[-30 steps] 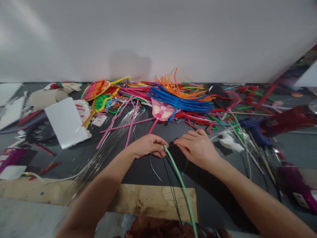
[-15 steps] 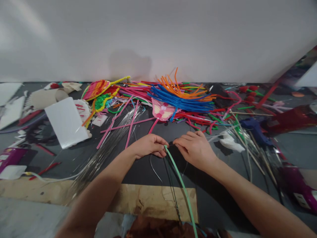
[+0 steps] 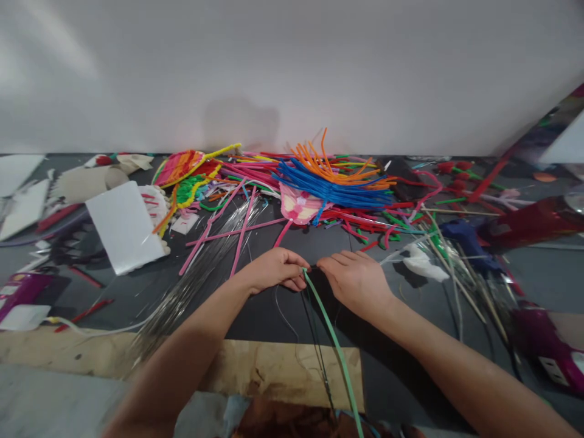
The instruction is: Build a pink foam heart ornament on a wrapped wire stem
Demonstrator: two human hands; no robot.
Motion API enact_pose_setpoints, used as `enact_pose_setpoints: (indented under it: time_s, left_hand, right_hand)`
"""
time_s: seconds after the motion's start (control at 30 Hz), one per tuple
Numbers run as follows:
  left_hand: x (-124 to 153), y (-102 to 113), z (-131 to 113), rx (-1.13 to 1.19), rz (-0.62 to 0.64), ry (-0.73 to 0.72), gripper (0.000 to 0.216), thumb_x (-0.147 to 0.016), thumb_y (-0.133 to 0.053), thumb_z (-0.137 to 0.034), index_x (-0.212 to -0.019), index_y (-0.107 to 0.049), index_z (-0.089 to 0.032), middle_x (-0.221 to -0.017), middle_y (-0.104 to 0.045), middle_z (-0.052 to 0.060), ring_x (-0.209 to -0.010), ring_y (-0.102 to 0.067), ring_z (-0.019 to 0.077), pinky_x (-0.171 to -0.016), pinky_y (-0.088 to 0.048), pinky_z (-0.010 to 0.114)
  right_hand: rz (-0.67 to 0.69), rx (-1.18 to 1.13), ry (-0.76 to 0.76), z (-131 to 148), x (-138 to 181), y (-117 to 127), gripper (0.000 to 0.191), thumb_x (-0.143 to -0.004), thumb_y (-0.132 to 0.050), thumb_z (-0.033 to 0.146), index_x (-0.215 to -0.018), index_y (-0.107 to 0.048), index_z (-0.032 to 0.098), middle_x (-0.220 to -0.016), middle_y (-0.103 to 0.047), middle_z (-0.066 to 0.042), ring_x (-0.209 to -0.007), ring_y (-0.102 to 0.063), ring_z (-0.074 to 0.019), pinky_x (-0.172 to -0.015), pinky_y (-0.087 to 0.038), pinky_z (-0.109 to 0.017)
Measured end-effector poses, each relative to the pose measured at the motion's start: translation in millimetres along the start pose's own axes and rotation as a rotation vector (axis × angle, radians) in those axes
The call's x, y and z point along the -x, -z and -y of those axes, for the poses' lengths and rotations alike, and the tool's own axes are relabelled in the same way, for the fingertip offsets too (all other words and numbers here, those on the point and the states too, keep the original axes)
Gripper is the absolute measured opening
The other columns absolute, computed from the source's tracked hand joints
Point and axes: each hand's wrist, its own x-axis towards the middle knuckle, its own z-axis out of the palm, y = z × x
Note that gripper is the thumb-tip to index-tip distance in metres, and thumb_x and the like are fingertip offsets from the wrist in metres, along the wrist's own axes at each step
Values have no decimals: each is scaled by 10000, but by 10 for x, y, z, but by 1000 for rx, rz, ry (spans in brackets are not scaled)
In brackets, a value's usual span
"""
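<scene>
Magenta plastic case sits at the far left, then a white foam board tilted on the black tabletop, and a fan of silver tinsel strands crossed by pink pipe cleaners. Behind these, a striped woven piece and a pink heart-shaped piece look finished, while bunches of blue pipe cleaners and orange pipe cleaners lie loose in the heap, apparently unworked.

At centre front, the left hand has its fingers curled closed, apparently pinching the top end of a mint-green strip. The strip runs from those fingertips down toward the person's body and out of view. Dark wires and a thin silver wire hang beside it, loose, with no wrap or knot in sight — any join would be hidden by the fingers. The right hand comes in just beside, its fingers together and slightly curved, tips almost meeting the left's; whether they grip a wire is too small to tell.

Further right lie a white tissue, a blue glue gun among wooden skewers, and a red foil-wrapped tube.
</scene>
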Motion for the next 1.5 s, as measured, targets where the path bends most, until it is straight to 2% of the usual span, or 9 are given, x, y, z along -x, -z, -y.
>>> enact_pose_setpoints:
  time_s: [0.13, 0.33, 0.53, 0.77, 0.87, 1.0, 1.17, 1.3, 1.5]
  left_hand:
    - [7, -21, -11, -40, -29, -33, 239, -697, -704, -319, -796, -638, -113, -574, -663, 25, -543, -635, 112, -571, -520, 232]
    - [36, -77, -20, -103, -130, -95, 155, -715, -681, -263, -763, -625, -127, -516, -634, 4, -496, -624, 115, -493, -497, 207]
    - [104, -86, -32, -86, -113, -115, 141, -735, -660, -250, -771, -604, -126, -527, -637, 7, -504, -628, 113, -499, -495, 205]
    - [129, -103, -18, -137, -49, -156, 193, -737, -648, -314, -787, -584, -139, -563, -626, -1, -537, -636, 127, -520, -484, 221]
    - [134, -88, -10, -224, -48, -230, 151, -762, -595, -292, -795, -586, -145, -612, -626, -5, -569, -635, 122, -562, -479, 224]
    - [177, -57, -62, -528, -83, -375, 149, -765, -569, -287, -811, -626, -157, -646, -653, -5, -642, -630, 131, -608, -442, 216]
    - [214, -79, -157, -686, -120, -416, 159, -769, -532, -284, -771, -645, -172, -657, -675, -10, -644, -625, 137, -588, -415, 209]
    - [213, -111, -147, -659, -152, -421, 138, -762, -524, -266, -763, -633, -181, -630, -677, -14, -626, -640, 138, -592, -430, 210]
    - [260, -83, -81, -572, -136, -383, 142, -768, -523, -298, -751, -599, -179, -682, -710, 8, -631, -664, 146, -595, -456, 217]
  right_hand:
    - [-25, 31, 28, 9, -15, 20, 183, -863, -495, 140, -803, -657, 201, -651, -640, -23, -666, -521, -168, -618, -237, -309]
    - [36, 33, 6, 59, -18, 74, 178, -849, -495, 111, -840, -646, 206, -697, -655, -24, -686, -556, -164, -601, -296, -284]
    - [104, -92, -90, 67, 22, 43, 201, -896, -452, 150, -946, -637, 209, -806, -699, -31, -737, -629, -146, -610, -369, -235]
    - [119, -170, -226, 122, 20, 53, 168, -896, -449, 174, -933, -611, 194, -768, -703, -23, -662, -648, -147, -550, -345, -233]
    - [121, -176, -243, 152, 22, 53, 171, -897, -432, 171, -926, -598, 193, -770, -699, -20, -677, -651, -147, -551, -338, -234]
    - [184, -75, -226, 175, 24, 73, 183, -911, -419, 198, -937, -601, 193, -805, -694, -37, -680, -649, -160, -530, -313, -246]
    - [208, -47, -222, 225, -1, 125, 205, -922, -402, 212, -944, -604, 187, -813, -688, -53, -683, -649, -179, -530, -321, -252]
    - [184, -242, -274, 223, -17, 139, 197, -903, -412, 188, -938, -606, 182, -804, -691, -55, -721, -659, -185, -570, -384, -246]
    - [195, -830, -403, 5, 64, 239, 238, -914, -401, 287, -1031, -586, 192, -891, -707, -49, -717, -685, -153, -649, -500, -252]
